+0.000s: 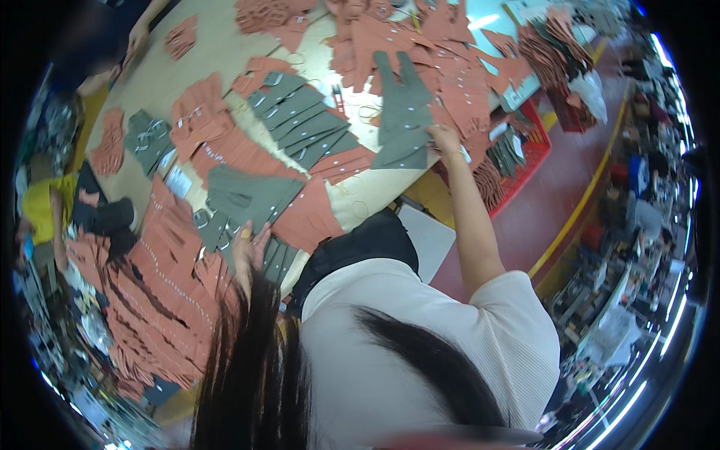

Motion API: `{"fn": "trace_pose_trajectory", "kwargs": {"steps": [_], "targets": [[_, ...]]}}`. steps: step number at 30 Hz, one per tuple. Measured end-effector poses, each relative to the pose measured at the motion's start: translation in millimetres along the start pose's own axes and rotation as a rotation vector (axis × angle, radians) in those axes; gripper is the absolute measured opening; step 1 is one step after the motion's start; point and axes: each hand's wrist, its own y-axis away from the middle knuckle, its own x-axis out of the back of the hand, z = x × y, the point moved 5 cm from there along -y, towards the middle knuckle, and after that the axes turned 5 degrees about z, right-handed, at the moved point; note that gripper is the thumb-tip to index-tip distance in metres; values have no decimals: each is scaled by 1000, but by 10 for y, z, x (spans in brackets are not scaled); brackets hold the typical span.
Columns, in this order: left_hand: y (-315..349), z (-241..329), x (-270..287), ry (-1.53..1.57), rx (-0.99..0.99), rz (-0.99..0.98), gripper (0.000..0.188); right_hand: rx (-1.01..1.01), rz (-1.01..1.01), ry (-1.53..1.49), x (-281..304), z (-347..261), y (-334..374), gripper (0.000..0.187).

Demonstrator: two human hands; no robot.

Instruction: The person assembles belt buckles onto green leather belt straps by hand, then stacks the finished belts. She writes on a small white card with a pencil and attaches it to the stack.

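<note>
A grey-green cut fabric piece [405, 109] with two long strips at its far end lies at the right of the table. My right hand [445, 141] is closed on its right edge. At the left, my left hand [252, 246] is at the lower edge of another grey-green fabric piece [251, 196], its fingers stretched and apart. That piece lies over orange-brown pieces and more green ones. Between my hands, a fanned row of green pieces [304, 124] with small white labels rests on orange-brown cloth [341, 165].
Orange-brown fabric stacks [457, 82] cover the table's far right. A red crate [534, 142] with bundled pieces stands beyond the right edge. More orange-brown pieces [161, 300] spread at left. Another person's hand [138, 37] is at the far left; a person in yellow [46, 210] is further left.
</note>
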Motion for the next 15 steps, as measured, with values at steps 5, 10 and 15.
{"fn": "trace_pose_trajectory", "kwargs": {"steps": [5,10,15], "targets": [[13,-12,-47,-40,0,10,38,318,54,460,126,-847,559,26],[26,61,-37,-112,52,-81,37,444,-442,404,-296,-1559,1559,21],[29,33,-6,-4,53,-50,34,494,-1123,-111,-1341,-1687,2540,30]]}}
